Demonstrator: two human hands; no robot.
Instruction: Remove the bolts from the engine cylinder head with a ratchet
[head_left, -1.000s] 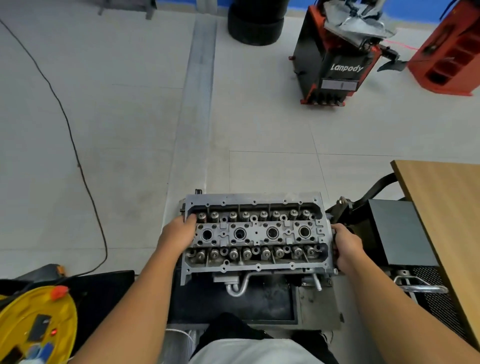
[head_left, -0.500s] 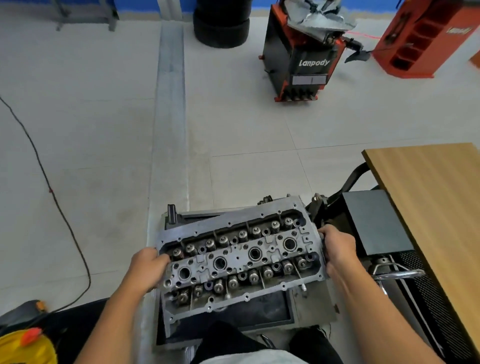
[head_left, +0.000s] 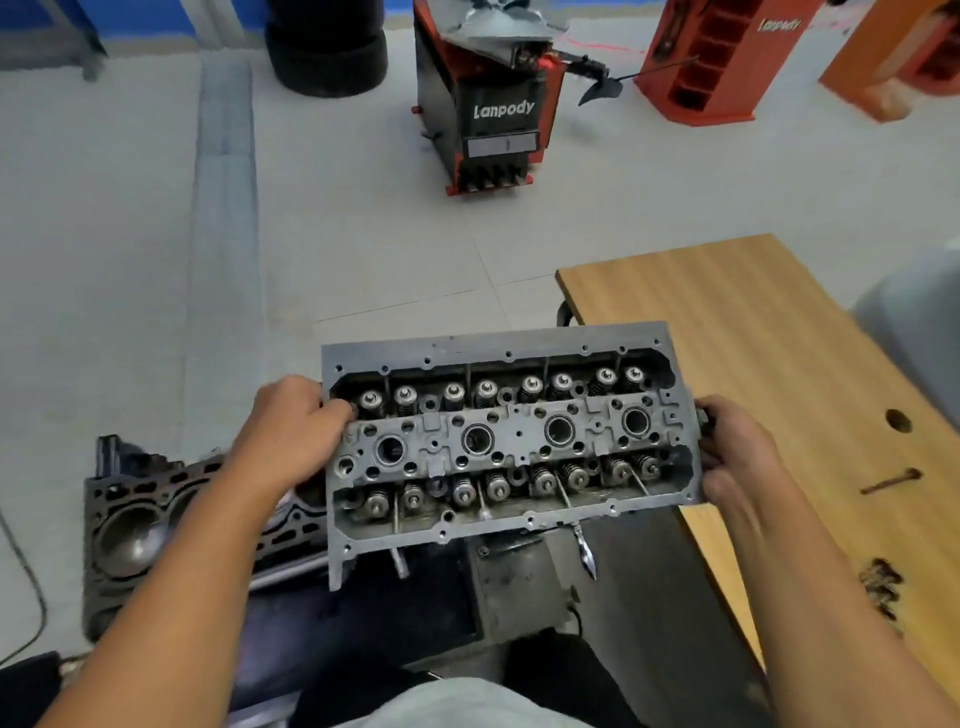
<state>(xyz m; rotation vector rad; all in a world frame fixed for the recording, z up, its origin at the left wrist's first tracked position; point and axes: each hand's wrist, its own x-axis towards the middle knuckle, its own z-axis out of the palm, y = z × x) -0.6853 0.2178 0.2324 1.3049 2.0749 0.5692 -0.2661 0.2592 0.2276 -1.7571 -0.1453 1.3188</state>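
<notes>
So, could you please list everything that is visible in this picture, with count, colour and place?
cylinder head: one, grey metal, held up at centre
engine block: one, dark, lower left, bores exposed
wooden table: one, light brown, right
bolt: one, rusty, lying on the table
tyre machine: one, black and red, marked Lanpody, top centre
tyres: black stack, count unclear, top left of the machine
red stand: one, top right
cable: one, black, on the floor at the left edge
left hand: grips the head's left end
right hand: grips the head's right end
</notes>
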